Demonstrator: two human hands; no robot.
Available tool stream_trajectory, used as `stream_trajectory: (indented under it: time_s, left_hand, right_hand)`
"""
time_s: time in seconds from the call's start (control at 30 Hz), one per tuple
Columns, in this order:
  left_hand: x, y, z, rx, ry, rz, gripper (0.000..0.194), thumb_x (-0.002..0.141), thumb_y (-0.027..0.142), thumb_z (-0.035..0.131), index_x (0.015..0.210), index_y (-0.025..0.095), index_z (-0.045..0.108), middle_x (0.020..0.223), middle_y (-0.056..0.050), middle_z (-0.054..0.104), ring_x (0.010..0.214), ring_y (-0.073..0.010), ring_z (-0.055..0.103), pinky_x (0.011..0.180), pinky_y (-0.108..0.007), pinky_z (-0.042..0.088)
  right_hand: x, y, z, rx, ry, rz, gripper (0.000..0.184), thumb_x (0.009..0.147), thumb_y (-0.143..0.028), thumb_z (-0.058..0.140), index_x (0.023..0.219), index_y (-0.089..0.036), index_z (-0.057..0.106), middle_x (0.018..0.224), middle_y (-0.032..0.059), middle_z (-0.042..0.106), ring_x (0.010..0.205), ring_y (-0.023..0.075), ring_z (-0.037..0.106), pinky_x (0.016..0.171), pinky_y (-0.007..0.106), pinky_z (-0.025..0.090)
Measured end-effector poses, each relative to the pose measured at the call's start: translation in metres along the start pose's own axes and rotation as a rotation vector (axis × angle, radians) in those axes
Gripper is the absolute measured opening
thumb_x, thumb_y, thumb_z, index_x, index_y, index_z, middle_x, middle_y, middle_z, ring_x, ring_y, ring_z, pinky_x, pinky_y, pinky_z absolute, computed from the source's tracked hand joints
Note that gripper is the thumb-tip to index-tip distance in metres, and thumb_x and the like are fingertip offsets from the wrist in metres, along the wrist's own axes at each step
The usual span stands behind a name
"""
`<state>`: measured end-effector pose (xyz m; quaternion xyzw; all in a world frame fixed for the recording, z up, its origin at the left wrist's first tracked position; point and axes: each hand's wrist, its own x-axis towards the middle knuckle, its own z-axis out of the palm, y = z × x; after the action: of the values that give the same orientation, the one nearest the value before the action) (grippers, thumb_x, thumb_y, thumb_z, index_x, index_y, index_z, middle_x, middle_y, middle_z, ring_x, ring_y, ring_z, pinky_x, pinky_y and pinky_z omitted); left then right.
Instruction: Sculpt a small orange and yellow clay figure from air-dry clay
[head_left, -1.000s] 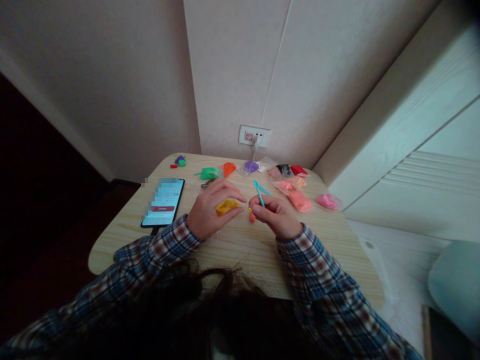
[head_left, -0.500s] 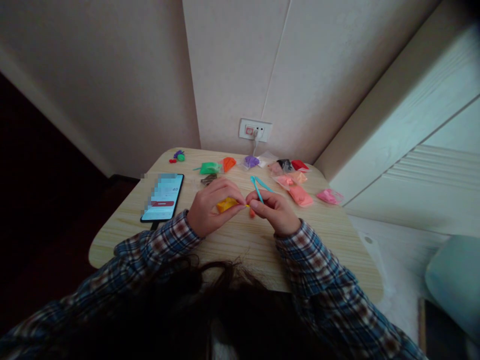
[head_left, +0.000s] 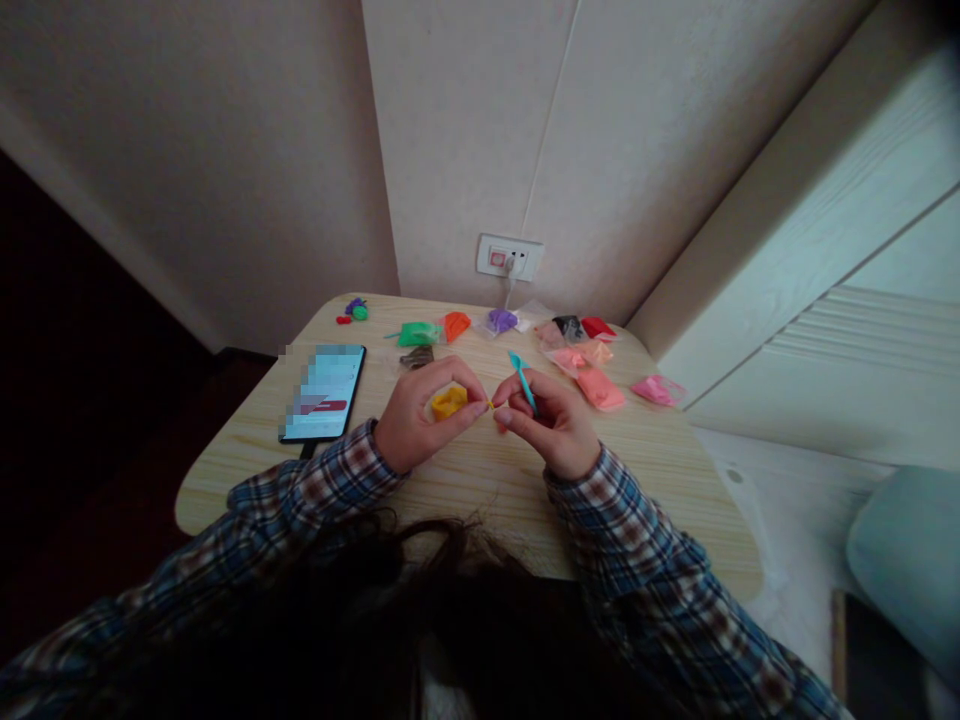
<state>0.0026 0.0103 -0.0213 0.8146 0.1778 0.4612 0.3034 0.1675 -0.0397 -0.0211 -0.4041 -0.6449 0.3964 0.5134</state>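
Over the middle of the table, my left hand (head_left: 433, 412) pinches a small bit of yellow modelling clay (head_left: 490, 405) between thumb and fingertips. My right hand (head_left: 553, 422) faces it, with a light-blue plastic modelling tool (head_left: 521, 376) held among its fingers, its broad end pointing up and away. The right thumb and index fingertip are slightly parted, close beside the yellow bit. Behind my left fingers lies a larger yellow clay lump (head_left: 448, 403). A small orange-pink piece (head_left: 502, 427) shows partly below the right fingertips.
A lit phone (head_left: 324, 393) lies at the left. Along the back are bagged clays: green (head_left: 418, 333), orange (head_left: 456, 325), purple (head_left: 502, 320), black (head_left: 568, 328), and pinks (head_left: 600, 388). Small shaped pieces (head_left: 359, 313) sit at the back left. A wall socket (head_left: 510, 258) holds a plug.
My right thumb and index fingertip have opened a little from the yellow bit. The blue tool has shifted in my right hand. A second blue stick seen earlier behind it no longer shows.
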Motion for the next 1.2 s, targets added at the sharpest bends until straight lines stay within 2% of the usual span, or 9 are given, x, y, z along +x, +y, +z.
stream_trajectory:
  time_s: [0.23, 0.37, 0.67, 0.9, 1.03, 1.2]
  left_hand:
    - [0.0003, 0.0002, -0.0004, 0.030, -0.007, 0.053, 0.008, 0.077, 0.021, 0.060, 0.073, 0.015, 0.057, 0.070, -0.003, 0.059, 0.067, -0.0133, 0.055, 0.065, -0.027, 0.044]
    - [0.0007, 0.0010, -0.0006, 0.042, -0.015, 0.068, 0.008, 0.077, 0.020, 0.060, 0.072, 0.015, 0.057, 0.069, -0.003, 0.059, 0.066, -0.0131, 0.055, 0.065, -0.027, 0.044]
    - [0.0010, 0.0010, -0.0013, 0.027, -0.007, 0.084, 0.008, 0.077, 0.020, 0.059, 0.073, 0.014, 0.057, 0.069, -0.004, 0.059, 0.066, -0.0132, 0.055, 0.064, -0.027, 0.045]
    - [0.0000, 0.0001, -0.0012, 0.020, -0.008, 0.097, 0.004, 0.076, 0.017, 0.061, 0.077, 0.015, 0.058, 0.071, -0.003, 0.059, 0.068, -0.0133, 0.055, 0.066, -0.027, 0.045]
    - [0.0005, 0.0012, -0.0007, 0.025, 0.006, 0.104, 0.008, 0.075, 0.018, 0.063, 0.081, 0.015, 0.059, 0.071, -0.002, 0.059, 0.068, -0.0131, 0.056, 0.066, -0.027, 0.046]
    - [0.0017, 0.0036, -0.0007, 0.050, -0.001, 0.116, 0.006, 0.076, 0.019, 0.063, 0.075, 0.015, 0.058, 0.069, -0.002, 0.060, 0.066, -0.0126, 0.056, 0.064, -0.026, 0.046]
  right_hand:
    - [0.0006, -0.0014, 0.0004, -0.046, 0.003, -0.034, 0.033, 0.072, -0.051, 0.061, 0.075, -0.019, 0.053, 0.054, -0.0069, 0.036, 0.048, 0.0066, 0.027, 0.045, 0.023, 0.023]
    - [0.0006, -0.0007, 0.0009, -0.038, 0.012, -0.042, 0.030, 0.074, -0.049, 0.061, 0.074, -0.020, 0.053, 0.054, -0.0069, 0.036, 0.048, 0.0066, 0.029, 0.046, 0.023, 0.026]
    - [0.0001, 0.0015, -0.0016, -0.065, 0.011, -0.001, 0.032, 0.075, -0.052, 0.057, 0.073, -0.019, 0.055, 0.060, -0.0024, 0.051, 0.050, 0.0086, 0.040, 0.049, 0.025, 0.031]
    - [0.0002, 0.0022, -0.0021, -0.086, 0.031, -0.003, 0.035, 0.075, -0.054, 0.056, 0.072, -0.019, 0.055, 0.059, -0.0023, 0.051, 0.052, 0.0094, 0.042, 0.050, 0.025, 0.033]
    - [0.0003, 0.0026, -0.0016, -0.093, 0.034, -0.010, 0.035, 0.075, -0.054, 0.057, 0.070, -0.019, 0.055, 0.059, -0.0025, 0.050, 0.052, 0.0096, 0.041, 0.050, 0.025, 0.032]
    - [0.0006, 0.0027, -0.0013, -0.100, 0.039, -0.034, 0.037, 0.076, -0.055, 0.055, 0.068, -0.019, 0.055, 0.057, -0.0026, 0.049, 0.054, 0.0102, 0.042, 0.052, 0.025, 0.034]
